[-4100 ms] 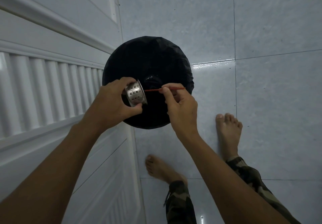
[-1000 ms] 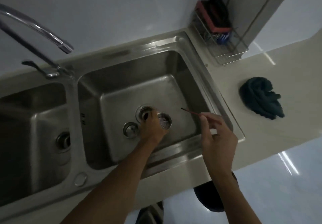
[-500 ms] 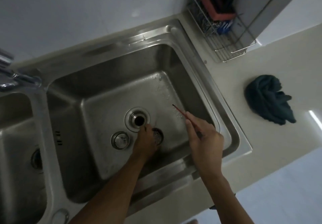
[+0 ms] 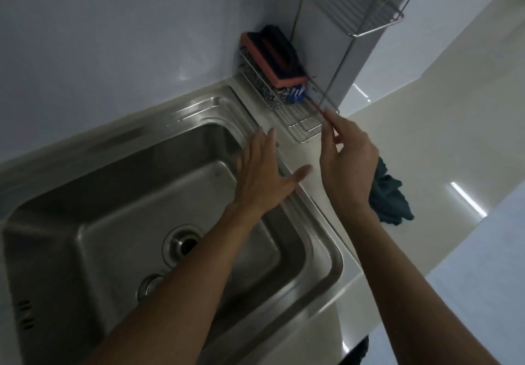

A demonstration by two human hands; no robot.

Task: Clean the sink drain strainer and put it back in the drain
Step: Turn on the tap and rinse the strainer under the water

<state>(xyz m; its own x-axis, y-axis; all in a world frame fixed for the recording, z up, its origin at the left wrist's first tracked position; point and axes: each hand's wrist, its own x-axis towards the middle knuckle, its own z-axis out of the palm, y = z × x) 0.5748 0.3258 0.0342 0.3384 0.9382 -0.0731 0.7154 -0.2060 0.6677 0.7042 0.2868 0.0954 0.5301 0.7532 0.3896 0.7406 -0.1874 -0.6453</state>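
My left hand hovers open, fingers spread, over the far right corner of the steel sink. It holds nothing. My right hand pinches a thin red stick, whose tip reaches over the wire rack beside the sink. The round drain opening in the sink floor shows no strainer in it. A small metal plug lies near it, half hidden by my left forearm. The strainer itself is out of sight, hidden by that forearm.
A red and black sponge and scourers sit in the wire rack against the wall. A dark teal cloth lies on the pale counter right of my right hand. An upper wire shelf hangs above.
My left hand has let go of the strainer on the sink floor and risen, open, toward the far right corner. My right hand carried the stick up to the wire rack.
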